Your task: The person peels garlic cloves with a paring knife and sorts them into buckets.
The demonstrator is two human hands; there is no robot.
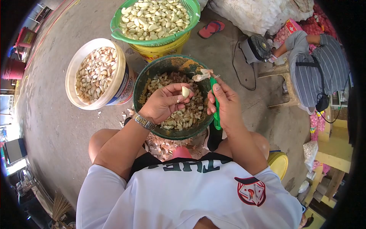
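Note:
Between the thumb and fingers of my left hand (167,100) is a pale peeled garlic clove (185,92). My right hand (225,102) is wrapped round a green-handled knife (217,108), held upright. A piece of loose garlic skin (203,75) clings near the knife's upper end, where the blade is hard to make out. Both hands are over a dark green tub (142,86) that holds garlic cloves and skins (177,121).
A green basket (115,26) of peeled cloves rests on a yellow bucket (164,51). Left of it, a white bucket (122,66) holds unpeeled cloves. A slipper (211,29) and a plastic stool (280,72) with a seated person (316,72) are to the right.

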